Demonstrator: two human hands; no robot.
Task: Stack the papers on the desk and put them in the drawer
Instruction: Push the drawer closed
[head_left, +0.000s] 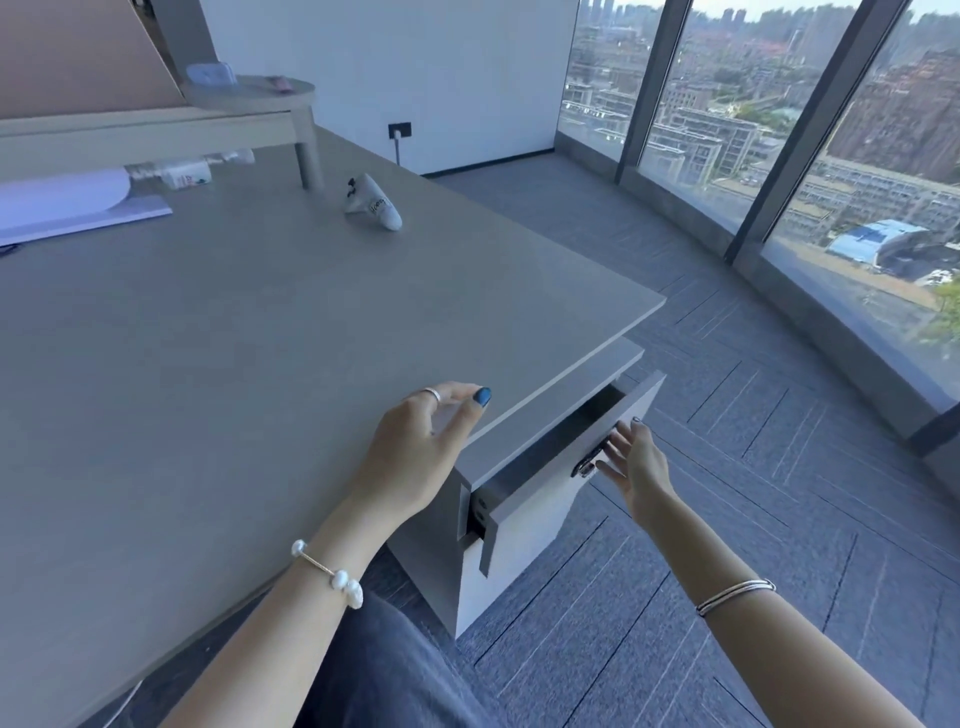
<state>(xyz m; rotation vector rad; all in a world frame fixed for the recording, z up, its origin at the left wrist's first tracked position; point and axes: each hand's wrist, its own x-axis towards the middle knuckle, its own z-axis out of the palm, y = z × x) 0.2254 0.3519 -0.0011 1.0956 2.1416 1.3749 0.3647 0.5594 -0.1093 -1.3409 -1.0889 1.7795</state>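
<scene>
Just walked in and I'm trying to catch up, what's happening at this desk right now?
A person sits at a grey desk. Their right hand is open at the metal handle of the top drawer, which is slightly open. Their left hand rests empty at the desk's edge. The papers lie at the far left of the desk, so none are in the drawer yet.

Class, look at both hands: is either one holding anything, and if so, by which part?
Nothing is held. The left hand rests open at the desk edge; the right hand is open beside the drawer handle, not gripping it.
</scene>
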